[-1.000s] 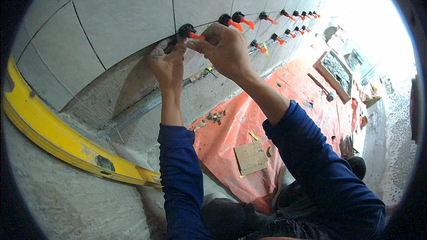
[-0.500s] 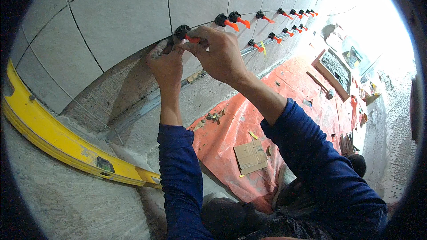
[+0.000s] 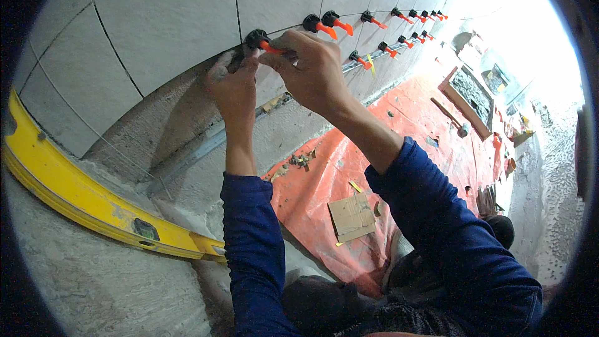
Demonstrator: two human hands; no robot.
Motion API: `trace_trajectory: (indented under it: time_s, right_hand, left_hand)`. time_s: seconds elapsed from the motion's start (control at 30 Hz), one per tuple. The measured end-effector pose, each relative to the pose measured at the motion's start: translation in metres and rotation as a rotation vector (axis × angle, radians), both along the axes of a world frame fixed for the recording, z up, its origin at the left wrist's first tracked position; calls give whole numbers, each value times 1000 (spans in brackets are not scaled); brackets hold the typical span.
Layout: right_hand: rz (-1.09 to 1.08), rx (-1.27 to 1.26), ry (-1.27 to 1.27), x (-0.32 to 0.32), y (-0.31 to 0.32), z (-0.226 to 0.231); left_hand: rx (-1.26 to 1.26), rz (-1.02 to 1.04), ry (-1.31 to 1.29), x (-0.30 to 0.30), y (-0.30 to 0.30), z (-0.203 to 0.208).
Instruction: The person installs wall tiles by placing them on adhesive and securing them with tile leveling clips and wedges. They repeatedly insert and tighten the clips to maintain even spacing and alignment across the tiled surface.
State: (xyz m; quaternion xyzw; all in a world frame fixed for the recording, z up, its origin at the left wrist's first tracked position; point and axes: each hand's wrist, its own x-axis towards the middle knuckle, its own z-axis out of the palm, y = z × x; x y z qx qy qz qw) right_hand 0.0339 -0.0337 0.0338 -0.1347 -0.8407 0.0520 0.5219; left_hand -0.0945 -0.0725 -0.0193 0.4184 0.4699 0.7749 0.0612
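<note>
Tile clip (image 3: 258,40) sits at the lower edge of the wall tiles (image 3: 181,22), under a joint (image 3: 237,6). My right hand (image 3: 312,72) pinches its orange handle (image 3: 269,47); my left hand (image 3: 233,87) cups just below, holding what I cannot tell from here. I'd favour small, even twists, keeping the black cap (image 3: 253,39) flat.

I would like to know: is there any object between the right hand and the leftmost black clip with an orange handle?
No, nothing visible stands between them: the right hand has its fingers at the orange handle of the black clip. The left hand is just below the clip, not in between.
</note>
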Motion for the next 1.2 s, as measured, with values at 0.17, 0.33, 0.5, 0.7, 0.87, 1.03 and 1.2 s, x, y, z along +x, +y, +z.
trace_trajectory:
  time_s: [0.17,0.33,0.5,0.7,0.87,1.03,1.2]
  right_hand:
    - [-16,10,15,-2,1,-2]
    - [-24,27,44,-4,1,-3]
    - [13,73,41,-4,6,-2]
    - [26,5,24,-4,9,-6]
    - [35,35,38,-5,10,-6]
    - [30,-7,1,-3,8,-5]
    - [-19,-12,-9,-3,4,-2]
  left_hand:
    - [-8,-86,-452,38,-22,0]
    - [60,-709,-723,42,-17,2]
    - [104,-909,-855,33,-6,2]
    - [127,-1025,-964,29,2,5]
    - [135,-1016,-919,29,3,9]
    - [158,-1006,-794,25,2,11]
    - [129,-954,-851,29,-5,21]
